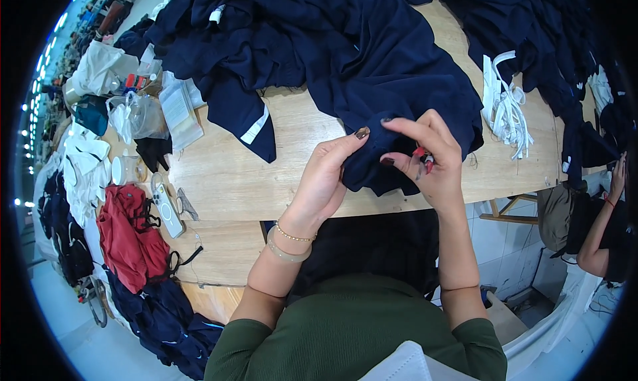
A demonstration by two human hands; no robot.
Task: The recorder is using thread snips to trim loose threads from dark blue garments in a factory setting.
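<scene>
The step in hand looks like trimming loose threads from a dark garment [392, 82] lying on the table [226, 181]; done well, I judge, it wants the cloth pulled taut over the table's near edge, the blade kept flat to the seam, and only thread caught, never the knit.

From the left: a red cloth [129, 238] and a phone [166, 211] lie well apart from the work; the left hand [325, 175] is curled, thumb pressing the garment's hem, fingers tucked under the fold; the right hand [428, 158] is half closed, fingertips pinching the same hem just beside the left thumb, a small red snipper [423, 156] held in the palm; its blades are hidden. White straps [508, 105] lie further right.
</scene>
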